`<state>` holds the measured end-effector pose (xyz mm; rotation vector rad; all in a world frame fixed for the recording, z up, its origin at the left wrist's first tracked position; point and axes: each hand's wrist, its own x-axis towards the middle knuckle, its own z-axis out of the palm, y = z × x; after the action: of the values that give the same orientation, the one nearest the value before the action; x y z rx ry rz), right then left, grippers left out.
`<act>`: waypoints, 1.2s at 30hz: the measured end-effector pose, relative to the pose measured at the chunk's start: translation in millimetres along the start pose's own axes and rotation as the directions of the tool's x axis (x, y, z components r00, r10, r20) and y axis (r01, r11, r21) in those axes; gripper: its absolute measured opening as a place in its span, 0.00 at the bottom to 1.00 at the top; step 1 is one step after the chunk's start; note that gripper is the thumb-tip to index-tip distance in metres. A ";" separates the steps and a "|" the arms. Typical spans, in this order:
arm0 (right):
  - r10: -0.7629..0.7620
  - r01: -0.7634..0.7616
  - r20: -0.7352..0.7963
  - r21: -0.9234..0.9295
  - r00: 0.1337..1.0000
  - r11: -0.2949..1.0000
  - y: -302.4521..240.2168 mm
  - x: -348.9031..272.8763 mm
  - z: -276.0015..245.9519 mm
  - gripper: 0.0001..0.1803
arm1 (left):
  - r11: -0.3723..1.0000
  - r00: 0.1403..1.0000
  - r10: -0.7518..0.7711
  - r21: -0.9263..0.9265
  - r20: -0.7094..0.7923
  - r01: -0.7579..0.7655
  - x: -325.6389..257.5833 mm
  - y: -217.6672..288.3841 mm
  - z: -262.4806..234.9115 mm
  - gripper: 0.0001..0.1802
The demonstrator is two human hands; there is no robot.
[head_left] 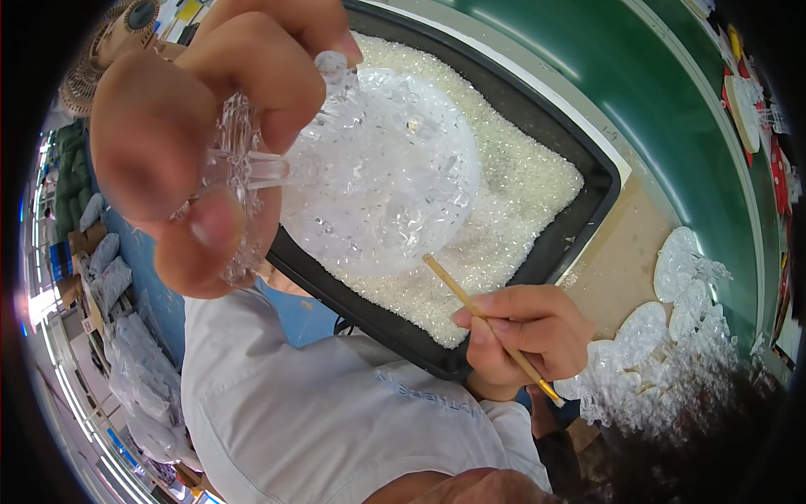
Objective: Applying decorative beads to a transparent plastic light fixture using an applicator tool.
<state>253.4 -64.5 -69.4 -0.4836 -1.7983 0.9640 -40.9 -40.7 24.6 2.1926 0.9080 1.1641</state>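
My left hand [159,126], raised close at the upper left, is closed around the branched, clear plastic stem [264,168] of an ornament. Its round, frosted disc [386,185] is speckled with glittery bits and hangs tilted over a black tray [600,181]. White, sparkling granules [537,181] fill the tray. At the lower right, my right hand [537,328] pinches a thin paintbrush [449,284] with a wooden handle. Its bristles point toward the lower right, away from the disc. The bare handle end reaches the disc's lower rim; whether it touches, I cannot tell.
Several clear, round-based ornaments [642,332] stand bunched on the tan surface right of the tray. A green surface [588,59] curves past the far side. Plastic-wrapped bundles [138,378] lie at the left. A brown round fan-like thing [109,42] is at the upper left.
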 end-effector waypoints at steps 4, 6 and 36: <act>0.151 -0.137 -0.318 0.066 0.936 0.988 -0.2 -9.1 17.8 0.12 | 0.998 0.995 0.003 0.060 0.100 -0.009 6.7 1.3 -4.2 0.14; 0.126 -0.126 -0.254 0.013 0.959 0.992 -2.0 -6.3 14.0 0.11 | 0.999 0.996 0.015 0.038 0.092 -0.019 6.7 -0.8 -5.6 0.14; 0.083 -0.099 -0.214 -0.063 0.973 0.993 0.1 -1.7 15.7 0.13 | 0.959 0.987 0.077 -0.261 -0.139 -0.111 7.7 -20.2 22.3 0.11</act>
<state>240.0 -71.8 -73.4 -0.6940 -1.6353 0.8761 -25.4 -24.2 3.5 1.9780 0.6560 1.3983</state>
